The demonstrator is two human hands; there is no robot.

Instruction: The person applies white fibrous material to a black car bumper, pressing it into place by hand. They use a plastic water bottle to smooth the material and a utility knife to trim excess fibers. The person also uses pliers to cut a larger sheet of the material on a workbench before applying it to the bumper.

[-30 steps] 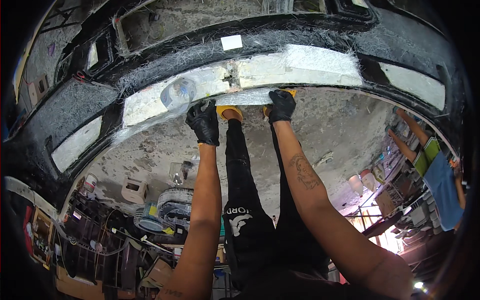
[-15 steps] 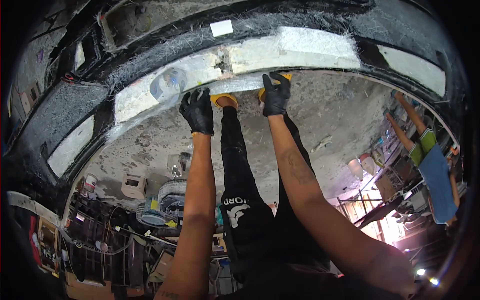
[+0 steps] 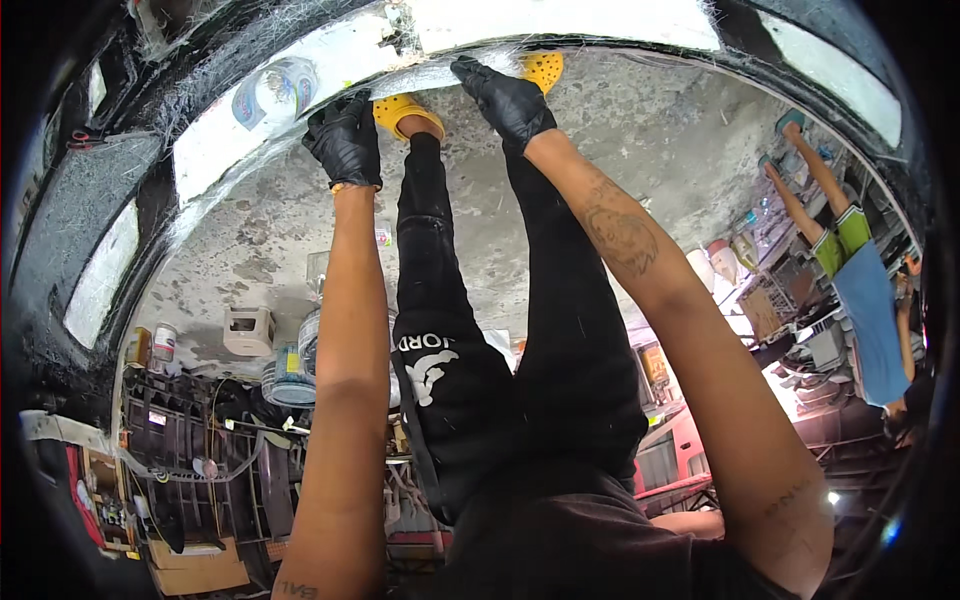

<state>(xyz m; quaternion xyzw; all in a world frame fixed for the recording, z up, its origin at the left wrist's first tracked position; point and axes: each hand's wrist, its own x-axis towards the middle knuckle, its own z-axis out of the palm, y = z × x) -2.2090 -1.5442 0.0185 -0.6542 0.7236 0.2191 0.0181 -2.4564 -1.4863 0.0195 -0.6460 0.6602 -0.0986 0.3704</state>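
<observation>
Fibreglass matting [image 3: 300,130] is lying along the pale inner edge of the black bumper shell [image 3: 90,210], and both black-gloved hands are pressing flat on that edge: the left hand [image 3: 345,140] with fingers together, the right hand [image 3: 505,100] with fingers slightly spread beside it. Judging from this, even palm pressure working outward from the bumper's centre seam is advisable to seat the mat without wrinkles. Below the bumper, a white tub [image 3: 290,375] and a small can [image 3: 163,345] are standing on the floor, contents not visible.

White fibreglass strip [image 3: 330,75] — curved, frayed, on black panel [image 3: 90,190]
</observation>
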